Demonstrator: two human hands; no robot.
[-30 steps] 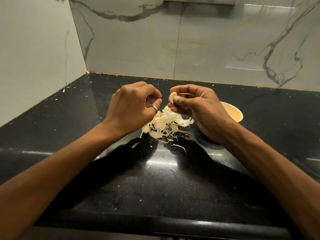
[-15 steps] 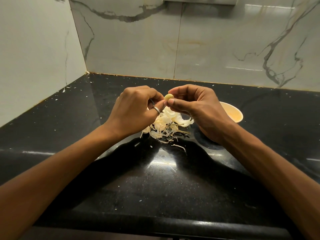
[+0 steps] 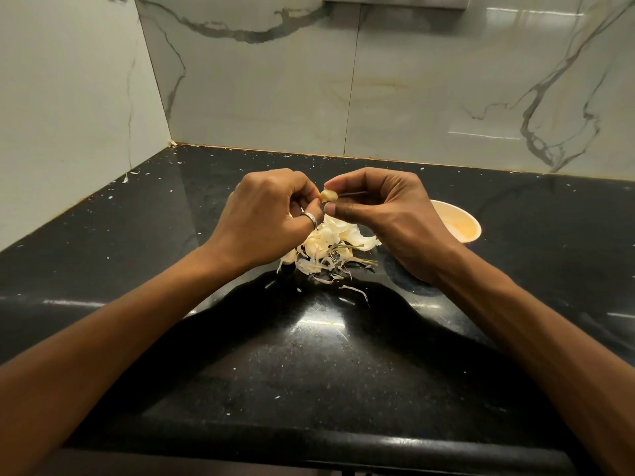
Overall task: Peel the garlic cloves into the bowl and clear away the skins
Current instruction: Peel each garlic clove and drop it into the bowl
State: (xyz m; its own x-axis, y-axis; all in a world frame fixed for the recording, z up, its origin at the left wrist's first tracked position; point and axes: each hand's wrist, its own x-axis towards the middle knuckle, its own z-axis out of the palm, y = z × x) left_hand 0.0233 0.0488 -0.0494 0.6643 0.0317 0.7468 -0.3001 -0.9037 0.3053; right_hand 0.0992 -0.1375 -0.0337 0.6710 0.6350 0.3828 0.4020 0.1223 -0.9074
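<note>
A small pale garlic clove is held in the air between my two hands, above the counter. My right hand pinches it between thumb and fingers. My left hand, with a ring on one finger, has its fingers curled and its fingertips touch the clove's left end. Below the hands lies a heap of papery garlic skins on the black counter. A small cream bowl stands to the right, partly hidden behind my right hand; what it holds is not clear.
The glossy black counter is dotted with tiny skin flecks. Marble-look walls close it off at the back and on the left. The counter's rounded front edge runs along the bottom.
My hands have come together: the left fingertips moved in to the clove that the right hand held alone a second ago. Both hands sit slightly higher over the skins.
</note>
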